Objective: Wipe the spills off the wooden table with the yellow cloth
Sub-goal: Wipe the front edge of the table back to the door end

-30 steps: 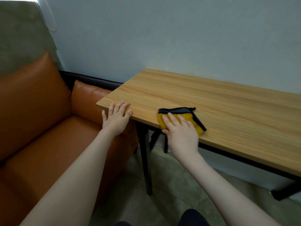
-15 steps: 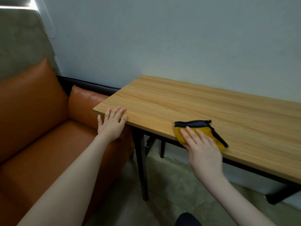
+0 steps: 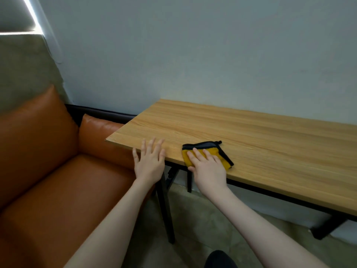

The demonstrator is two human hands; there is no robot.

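A: Which step was in hand?

B: The wiping itself, I'd judge. The right hand (image 3: 207,167) lay flat on the folded yellow cloth with black trim (image 3: 209,153), straight fingers pressing it down, not curled round it. The cloth sat at the near edge of the light wooden table with black metal legs (image 3: 270,147), close to its left corner.

A: And the other hand?

B: The left hand (image 3: 149,161) was spread wide, holding nothing, fingertips resting on the table's near edge by that corner, beside the orange leather sofa (image 3: 48,171).

A: Could you see the spills?

B: No, none showed on the wood. The next move probably called for steady downward pressure and sliding the cloth over unwiped wood, without pushing it off the edge.

A: Any writing or brands?

B: None readable anywhere.
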